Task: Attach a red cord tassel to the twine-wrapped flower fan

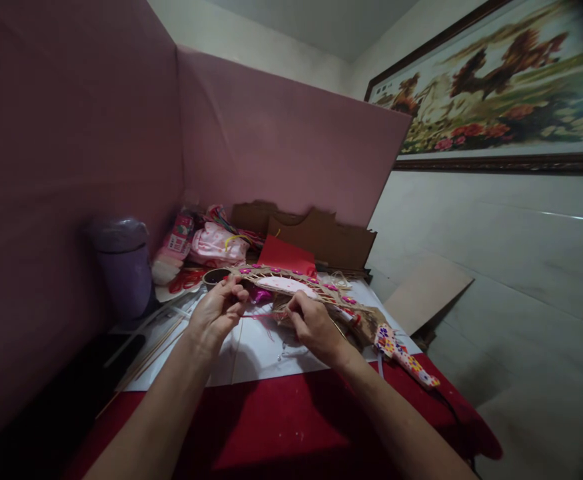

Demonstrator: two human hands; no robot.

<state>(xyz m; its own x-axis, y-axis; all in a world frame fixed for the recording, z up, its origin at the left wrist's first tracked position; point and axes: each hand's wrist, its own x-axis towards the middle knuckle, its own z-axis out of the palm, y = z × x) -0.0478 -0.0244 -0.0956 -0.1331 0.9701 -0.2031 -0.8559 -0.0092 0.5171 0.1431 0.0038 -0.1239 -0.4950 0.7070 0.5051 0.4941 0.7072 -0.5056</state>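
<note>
A curved craft frame (296, 279) of thin sticks and tan strips, dotted with pink beads, lies across the white sheet (256, 353) on the red table. My left hand (218, 312) pinches the frame's left end with its fingers closed. My right hand (314, 325) is closed too, pinching a thin pink thread (266, 316) stretched between both hands under the frame. A glue gun with a flowered handle (405, 353) rests by my right wrist.
A purple lidded bin (121, 263) stands at the left by the pink partition. Pink bags (211, 243), red paper (286, 257) and cardboard pieces (321, 237) pile up behind. Thin sticks (151, 350) lie at the left. A cardboard sheet (428, 293) leans off to the right.
</note>
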